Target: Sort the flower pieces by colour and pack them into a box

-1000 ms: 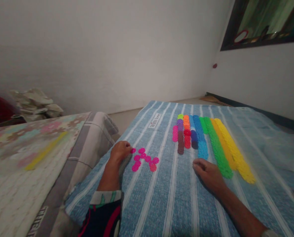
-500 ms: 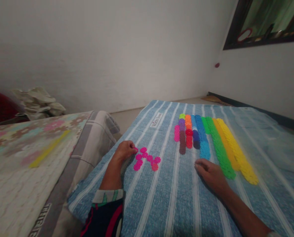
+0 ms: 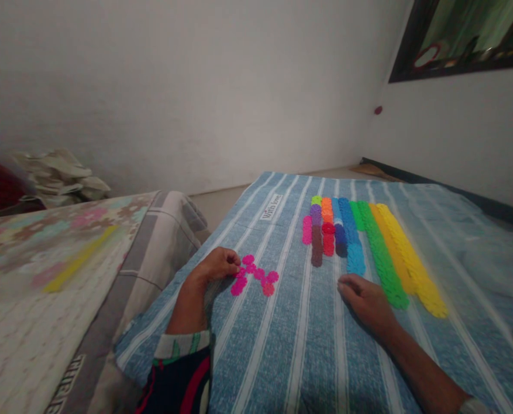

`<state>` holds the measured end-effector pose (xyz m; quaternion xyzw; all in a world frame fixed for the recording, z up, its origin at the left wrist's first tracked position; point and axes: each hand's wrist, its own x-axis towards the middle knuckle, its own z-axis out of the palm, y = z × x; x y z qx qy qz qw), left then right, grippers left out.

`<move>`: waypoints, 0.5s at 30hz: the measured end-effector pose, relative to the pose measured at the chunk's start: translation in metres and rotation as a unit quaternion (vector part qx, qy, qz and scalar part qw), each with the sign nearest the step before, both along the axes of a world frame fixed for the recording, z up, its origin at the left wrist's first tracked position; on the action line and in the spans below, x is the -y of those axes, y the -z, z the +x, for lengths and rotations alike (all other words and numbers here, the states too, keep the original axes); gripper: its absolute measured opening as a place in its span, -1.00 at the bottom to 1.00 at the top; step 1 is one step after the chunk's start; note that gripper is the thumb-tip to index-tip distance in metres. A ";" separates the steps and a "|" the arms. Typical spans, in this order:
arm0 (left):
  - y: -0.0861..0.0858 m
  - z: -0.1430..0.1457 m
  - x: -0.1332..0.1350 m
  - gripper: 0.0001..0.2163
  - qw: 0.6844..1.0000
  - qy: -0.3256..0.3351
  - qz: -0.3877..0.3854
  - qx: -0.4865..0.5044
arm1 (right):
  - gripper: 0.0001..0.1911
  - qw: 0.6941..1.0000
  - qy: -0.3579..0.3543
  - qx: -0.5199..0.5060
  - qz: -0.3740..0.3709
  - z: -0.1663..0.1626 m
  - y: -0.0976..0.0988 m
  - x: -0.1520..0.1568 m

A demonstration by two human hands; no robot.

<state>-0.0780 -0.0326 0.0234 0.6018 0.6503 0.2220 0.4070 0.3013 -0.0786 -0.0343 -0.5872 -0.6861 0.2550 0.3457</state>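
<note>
Near the left of the striped cloth, my left hand [image 3: 217, 265] is closed in a pinch on the edge of a pink flower-shaped disc [image 3: 240, 271]. That disc is at the left side of a small branching group of pink flower-shaped discs [image 3: 259, 273], which lies flat on the cloth. My right hand [image 3: 360, 293] rests on the cloth with its fingers curled together, just below a light blue row of discs [image 3: 356, 259]. Whatever its fingers might hold is hidden.
Rows of discs lie at the right: green [image 3: 383, 261], yellow [image 3: 416, 267], brown [image 3: 317, 247], red [image 3: 328, 240]. The striped cloth [image 3: 299, 345] carries a "With love" label [image 3: 271, 208]. At left, a patterned bed cover [image 3: 32, 333] bears a yellow strip [image 3: 81, 259].
My left hand has lowered slightly, bringing the pink disc it pinches against the pink group. My right hand stays in place on the cloth. The view has shifted a little.
</note>
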 end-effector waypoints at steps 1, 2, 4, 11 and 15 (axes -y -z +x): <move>0.001 -0.002 -0.001 -0.81 1.000 -0.006 0.005 -0.017 | -0.66 1.000 0.001 0.001 -0.002 0.000 0.000 0.000; 0.002 -0.003 -0.001 -0.80 0.999 -0.009 0.008 -0.034 | -0.66 1.000 0.001 0.000 -0.003 0.000 0.000 0.000; 0.003 -0.005 -0.002 -0.79 0.998 -0.001 0.009 -0.068 | -0.66 1.000 -0.003 -0.002 -0.003 0.000 0.000 -0.001; -0.003 0.000 -0.001 -0.90 0.989 0.035 -0.006 -0.144 | -0.66 1.000 -0.004 -0.004 0.001 0.000 0.002 -0.001; -0.003 0.003 -0.002 -0.89 0.992 0.037 0.010 -0.120 | -0.66 1.000 -0.004 -0.003 -0.005 0.000 0.002 -0.002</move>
